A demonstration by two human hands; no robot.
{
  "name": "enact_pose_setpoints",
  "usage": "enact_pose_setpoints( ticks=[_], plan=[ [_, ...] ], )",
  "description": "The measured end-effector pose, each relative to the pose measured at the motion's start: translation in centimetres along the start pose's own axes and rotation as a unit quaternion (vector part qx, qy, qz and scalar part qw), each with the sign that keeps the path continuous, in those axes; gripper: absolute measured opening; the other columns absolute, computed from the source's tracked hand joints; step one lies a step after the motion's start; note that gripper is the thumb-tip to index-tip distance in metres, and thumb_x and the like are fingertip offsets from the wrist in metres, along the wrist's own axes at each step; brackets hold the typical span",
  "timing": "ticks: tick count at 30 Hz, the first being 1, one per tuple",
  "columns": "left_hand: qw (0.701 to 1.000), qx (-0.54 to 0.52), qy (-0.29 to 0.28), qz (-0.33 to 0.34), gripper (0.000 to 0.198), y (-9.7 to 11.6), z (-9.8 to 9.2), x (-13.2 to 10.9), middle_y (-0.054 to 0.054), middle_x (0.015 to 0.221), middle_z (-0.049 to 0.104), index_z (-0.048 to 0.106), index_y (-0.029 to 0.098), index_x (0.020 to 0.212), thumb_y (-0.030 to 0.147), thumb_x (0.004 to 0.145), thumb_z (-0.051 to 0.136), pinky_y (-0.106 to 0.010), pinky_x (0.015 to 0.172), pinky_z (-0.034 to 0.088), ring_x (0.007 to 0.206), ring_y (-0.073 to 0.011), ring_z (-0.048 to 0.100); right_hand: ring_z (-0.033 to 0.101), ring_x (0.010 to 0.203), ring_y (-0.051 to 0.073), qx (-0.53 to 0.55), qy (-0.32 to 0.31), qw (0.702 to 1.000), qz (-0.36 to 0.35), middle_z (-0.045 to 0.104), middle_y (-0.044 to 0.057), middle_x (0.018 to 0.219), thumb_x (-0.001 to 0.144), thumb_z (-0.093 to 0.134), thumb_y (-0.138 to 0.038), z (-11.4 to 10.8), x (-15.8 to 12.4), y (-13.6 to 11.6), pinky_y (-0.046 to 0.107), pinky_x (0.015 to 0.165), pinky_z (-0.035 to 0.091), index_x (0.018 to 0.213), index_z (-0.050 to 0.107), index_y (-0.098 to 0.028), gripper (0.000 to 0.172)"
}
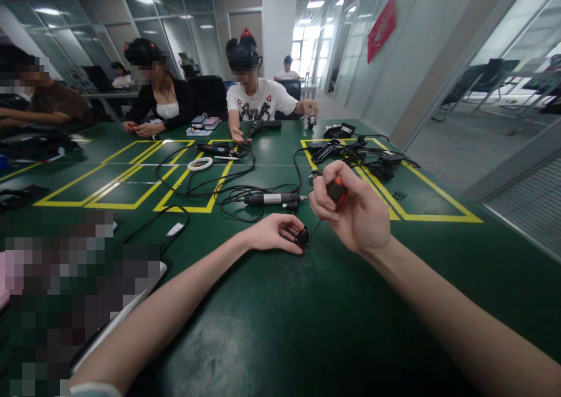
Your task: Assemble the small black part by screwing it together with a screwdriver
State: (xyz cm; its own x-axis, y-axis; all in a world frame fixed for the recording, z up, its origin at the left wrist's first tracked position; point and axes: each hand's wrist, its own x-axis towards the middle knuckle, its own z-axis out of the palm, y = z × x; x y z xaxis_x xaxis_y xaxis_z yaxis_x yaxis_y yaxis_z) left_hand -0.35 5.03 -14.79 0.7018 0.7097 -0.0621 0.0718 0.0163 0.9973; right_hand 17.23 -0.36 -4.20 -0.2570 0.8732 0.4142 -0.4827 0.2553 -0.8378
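Observation:
On the green table point(245, 327), my left hand point(274, 232) is closed round a small black part point(302, 237) with a short upright cylinder; its exact kind is too small to tell. My right hand point(355, 210) grips the orange-and-dark handle of a screwdriver point(336, 191). Its thin shaft slants down to the left toward the black part, and I cannot tell whether the tip touches it. Just beyond my hands lies a black-and-silver electric screwdriver point(272, 199) with its cable looped beside it.
Yellow tape point(442, 217) marks rectangles on the table. Black cables and adapters point(381, 166) lie at the back right. A white ring point(200, 164) sits near another dark pen-shaped tool point(217, 149). Across the table, a person in a white shirt point(263, 99) handles a small object.

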Motion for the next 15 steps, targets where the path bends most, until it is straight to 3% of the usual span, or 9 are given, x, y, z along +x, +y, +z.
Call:
enact_pose_setpoints(
  ticks=[6,10,15],
  plan=[
    [1.0,0.007,-0.001,0.0,0.053,0.11,0.09,-0.05,-0.002,0.094,0.072,0.072,0.015,0.1,0.027,0.054,0.097,-0.035,0.095,0.054,0.087,-0.0136,0.067,0.036,0.049,0.01,-0.002,-0.009,1.0,0.008,0.046,-0.003,0.061,0.091,0.068,-0.049,-0.14,0.2,-0.01,0.025,0.045,0.029,0.072,0.056,-0.021,0.036],
    [1.0,0.013,-0.006,0.0,0.052,0.19,0.11,-0.05,-0.003,0.096,0.073,0.074,0.014,0.102,0.025,0.057,0.096,-0.035,0.096,0.054,0.088,-0.0139,0.067,0.031,0.048,0.009,0.017,-0.017,1.0,0.015,0.039,-0.004,0.059,0.091,0.067,-0.049,-0.18,0.14,0.04,0.024,0.044,0.023,0.069,0.058,-0.02,0.038],
    [1.0,0.022,-0.005,-0.015,0.053,0.23,-0.02,-0.08,-0.005,0.1,0.074,0.075,0.013,0.106,0.024,0.058,0.095,-0.034,0.095,0.055,0.086,-0.0136,0.068,0.028,0.047,0.009,0.035,-0.004,0.999,0.009,0.041,-0.006,0.056,0.088,0.071,-0.049,0.02,-0.1,0.13,0.023,0.044,0.019,0.08,0.057,-0.023,0.03]
  ],
)
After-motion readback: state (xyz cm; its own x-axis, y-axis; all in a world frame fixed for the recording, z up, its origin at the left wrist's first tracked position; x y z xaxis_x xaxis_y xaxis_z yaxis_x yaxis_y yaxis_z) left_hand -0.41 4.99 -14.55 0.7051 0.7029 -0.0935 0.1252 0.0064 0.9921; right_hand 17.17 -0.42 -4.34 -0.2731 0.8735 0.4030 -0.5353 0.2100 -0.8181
